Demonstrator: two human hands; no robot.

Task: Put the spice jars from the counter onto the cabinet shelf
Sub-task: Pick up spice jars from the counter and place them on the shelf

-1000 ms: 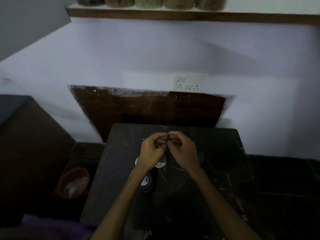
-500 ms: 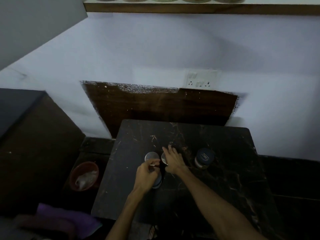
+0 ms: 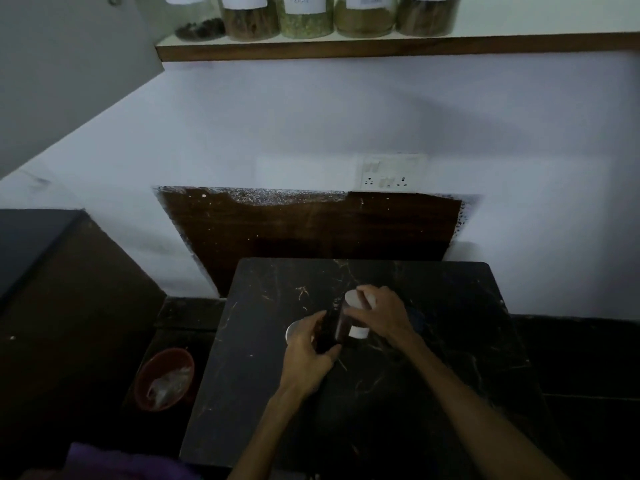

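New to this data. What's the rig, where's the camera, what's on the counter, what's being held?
There is no robot here: a person works with two bare hands. The one picture comes from a wide-angle camera worn on the head, looking forward and down.

The right hand grips a dark spice jar with a pale lid and small white label, tilted over the black marble counter. The left hand rests against the jar's lower side. Behind it a round silver lid peeks out; whatever it caps is hidden.

Above, a wooden shelf holds five labelled jars. A reddish bowl sits lower left.
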